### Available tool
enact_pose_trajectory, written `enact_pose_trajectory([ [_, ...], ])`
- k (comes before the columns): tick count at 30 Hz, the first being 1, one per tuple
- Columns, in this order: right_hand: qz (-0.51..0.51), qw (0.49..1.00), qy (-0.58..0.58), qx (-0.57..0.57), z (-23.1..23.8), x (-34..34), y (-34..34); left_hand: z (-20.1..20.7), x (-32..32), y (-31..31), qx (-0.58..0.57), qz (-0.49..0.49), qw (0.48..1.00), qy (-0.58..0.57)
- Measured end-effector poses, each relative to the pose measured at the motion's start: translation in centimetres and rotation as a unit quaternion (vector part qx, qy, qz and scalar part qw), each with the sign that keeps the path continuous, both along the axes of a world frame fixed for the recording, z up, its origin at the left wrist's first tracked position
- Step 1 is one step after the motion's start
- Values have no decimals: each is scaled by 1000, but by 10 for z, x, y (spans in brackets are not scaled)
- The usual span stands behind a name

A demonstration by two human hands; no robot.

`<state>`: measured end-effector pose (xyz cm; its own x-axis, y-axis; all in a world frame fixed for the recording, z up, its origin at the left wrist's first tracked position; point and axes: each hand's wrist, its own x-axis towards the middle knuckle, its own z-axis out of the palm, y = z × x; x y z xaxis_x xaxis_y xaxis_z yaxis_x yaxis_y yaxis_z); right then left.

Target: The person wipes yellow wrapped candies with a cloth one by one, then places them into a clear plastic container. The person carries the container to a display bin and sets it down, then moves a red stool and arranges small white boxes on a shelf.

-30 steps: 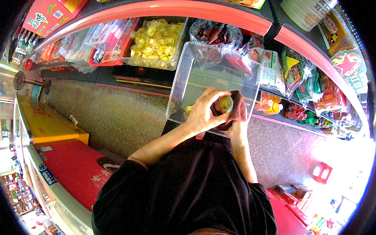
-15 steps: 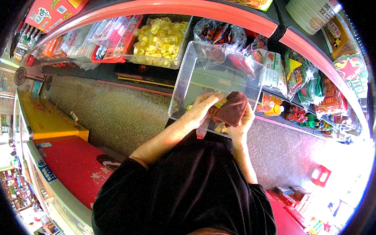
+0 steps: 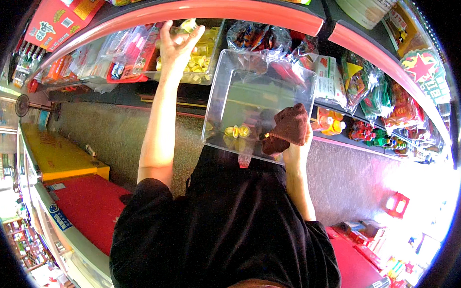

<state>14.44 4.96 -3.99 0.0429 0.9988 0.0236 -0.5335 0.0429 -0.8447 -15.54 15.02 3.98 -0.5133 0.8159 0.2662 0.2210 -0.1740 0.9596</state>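
Note:
My left hand [image 3: 176,48] is stretched out over a clear tub [image 3: 218,43] of small yellow-lidded cups [image 3: 199,61]. Its fingers are spread, and one small pale-yellow cup [image 3: 188,25] shows between the thumb and fingertips, with a gap on either side. Closed around a bunched brown cloth [image 3: 291,125], my right hand [image 3: 297,146] is at the near right corner of a large clear plastic bin [image 3: 208,101]. The bin is tilted against the shelf edge in front of my body. A few yellow cups [image 3: 235,131] lie at its near side.
Bagged snacks [image 3: 331,79] fill the shelf right of the bin, above orange-coloured bottles [image 3: 334,126]. A curved red shelf edge [image 3: 210,8] crosses overhead. Left stand a red-topped counter [image 3: 85,210], a yellow box [image 3: 63,155] and a fan [image 3: 22,105].
My left hand has left the brown cloth and moved up and left to the tub of cups, where its fingers are now spread. The right hand still holds the cloth over the bin.

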Motion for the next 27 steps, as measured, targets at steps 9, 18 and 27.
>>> enact_pose_trajectory([
  [9,-31,999,-18,36,9,32,12,-110,142,-54,-183,-384,880,212],
  [18,-54,998,-9,6,13,41,10,-224,203,-77,-218,-534,734,359],
  [27,-15,997,59,-41,8,40,12,-235,190,-75,-226,-504,749,365],
])
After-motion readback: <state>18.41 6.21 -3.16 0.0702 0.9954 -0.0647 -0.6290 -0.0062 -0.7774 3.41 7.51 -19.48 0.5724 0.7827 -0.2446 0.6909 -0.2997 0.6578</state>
